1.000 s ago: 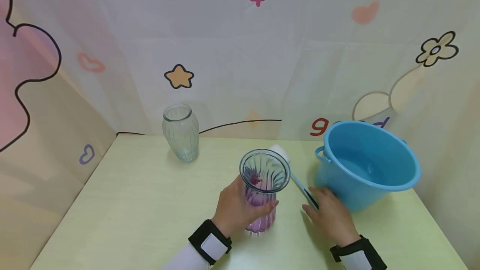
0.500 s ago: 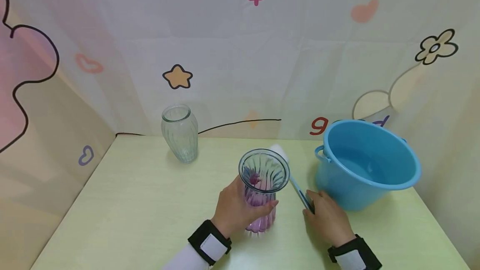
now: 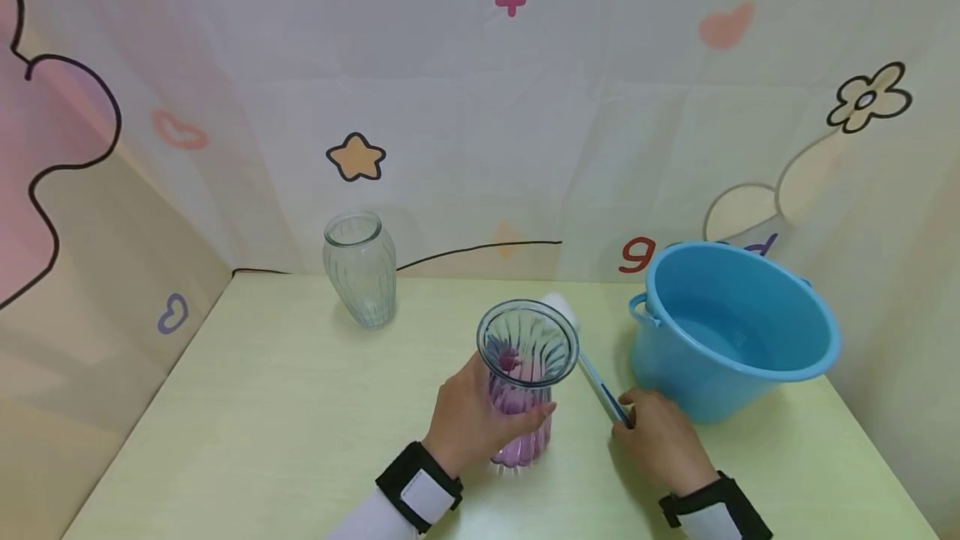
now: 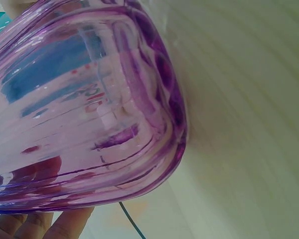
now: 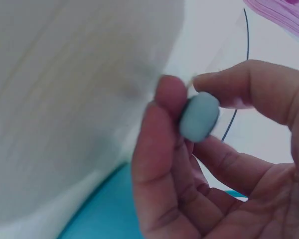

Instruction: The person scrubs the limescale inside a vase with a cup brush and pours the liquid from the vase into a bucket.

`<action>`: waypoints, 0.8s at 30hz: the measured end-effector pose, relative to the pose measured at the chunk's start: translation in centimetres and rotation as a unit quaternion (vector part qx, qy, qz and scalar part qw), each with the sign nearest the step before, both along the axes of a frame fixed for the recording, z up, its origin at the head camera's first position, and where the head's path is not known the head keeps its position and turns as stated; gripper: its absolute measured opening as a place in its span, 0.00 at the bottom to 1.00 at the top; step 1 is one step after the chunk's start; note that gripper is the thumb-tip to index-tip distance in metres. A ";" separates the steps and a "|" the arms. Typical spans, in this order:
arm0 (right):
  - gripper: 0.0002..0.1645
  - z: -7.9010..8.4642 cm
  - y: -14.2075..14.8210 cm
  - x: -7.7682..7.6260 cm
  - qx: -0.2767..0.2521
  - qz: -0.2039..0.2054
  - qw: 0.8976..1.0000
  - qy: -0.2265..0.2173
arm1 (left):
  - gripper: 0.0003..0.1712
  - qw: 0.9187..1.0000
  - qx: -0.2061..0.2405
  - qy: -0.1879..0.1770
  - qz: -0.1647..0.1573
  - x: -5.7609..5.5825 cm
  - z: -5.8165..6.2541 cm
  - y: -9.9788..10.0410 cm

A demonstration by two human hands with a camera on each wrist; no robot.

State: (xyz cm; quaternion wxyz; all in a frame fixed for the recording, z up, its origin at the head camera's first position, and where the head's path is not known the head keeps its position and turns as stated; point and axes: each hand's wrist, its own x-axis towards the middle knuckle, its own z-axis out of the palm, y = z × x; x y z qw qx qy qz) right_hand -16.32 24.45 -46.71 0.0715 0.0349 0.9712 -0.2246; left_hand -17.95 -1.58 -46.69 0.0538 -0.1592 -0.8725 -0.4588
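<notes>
My left hand [image 3: 468, 419] grips a glass vase [image 3: 521, 447], ribbed and purple below, clearer toward its wide rim. The vase stands upright on the table, and its thick purple base fills much of the left wrist view. On the right, my right hand [image 3: 660, 444] pinches the handle end of a bottle brush [image 3: 597, 382]. Its light blue handle slants away to a white head [image 3: 559, 307], partly hidden behind the vase rim. In the right wrist view the rounded handle end [image 5: 200, 117] shows between thumb and fingers.
A blue plastic bucket [image 3: 675, 382] stands just beyond my right hand, its side handle toward the brush. Farther back on the left is a clear ribbed glass vase [image 3: 363, 282]. A printed curtain [image 3: 450, 107] hangs behind the pale table [image 3: 262, 407].
My right hand's fingers have closed on the brush handle, where thumb and fingers were spread around it before. The left hand and its vase have stayed in place.
</notes>
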 end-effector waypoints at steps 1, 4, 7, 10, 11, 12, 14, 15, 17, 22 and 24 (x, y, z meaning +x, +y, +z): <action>0.18 0.1 0.1 0.0 -0.007 -0.002 1.000 -0.001 | 0.52 1.000 0.001 -0.003 0.000 0.0 0.0 0.0; 0.12 0.5 0.2 0.0 -0.019 -0.008 1.000 0.005 | 0.51 1.000 0.004 -0.006 -0.002 0.0 -0.1 0.0; 0.12 0.8 0.4 0.1 -0.021 -0.014 0.999 0.022 | 0.51 1.000 0.008 -0.003 -0.003 0.0 -0.1 0.0; 0.13 1.2 0.4 0.2 -0.023 -0.018 0.998 0.052 | 0.50 1.000 0.008 0.005 -0.004 0.0 -0.2 0.0; 0.14 1.3 0.4 0.3 -0.025 -0.018 0.997 0.066 | 0.50 1.000 0.008 0.006 -0.004 0.0 -0.2 0.0; 0.14 1.4 0.4 0.4 -0.026 -0.020 0.996 0.081 | 0.50 1.000 0.008 0.008 -0.003 0.0 -0.2 -0.1; 0.15 1.6 0.3 0.6 -0.031 -0.022 0.994 0.107 | 0.50 1.000 0.007 0.011 -0.004 0.0 -0.2 -0.1; 0.16 1.7 0.3 0.7 -0.032 -0.025 0.992 0.119 | 0.50 1.000 0.007 0.013 -0.005 -0.1 -0.2 -0.1; 0.16 1.9 0.2 0.9 -0.034 -0.034 0.989 0.140 | 0.50 1.000 0.008 0.016 -0.006 0.0 -0.1 -0.1; 0.16 2.3 -0.2 1.2 -0.048 -0.070 0.974 0.212 | 0.50 1.000 0.008 0.013 -0.009 -0.1 -0.1 -0.1; 0.16 2.4 -0.4 1.3 -0.056 -0.085 0.962 0.253 | 0.50 1.000 0.008 0.013 -0.010 -0.1 -0.1 -0.1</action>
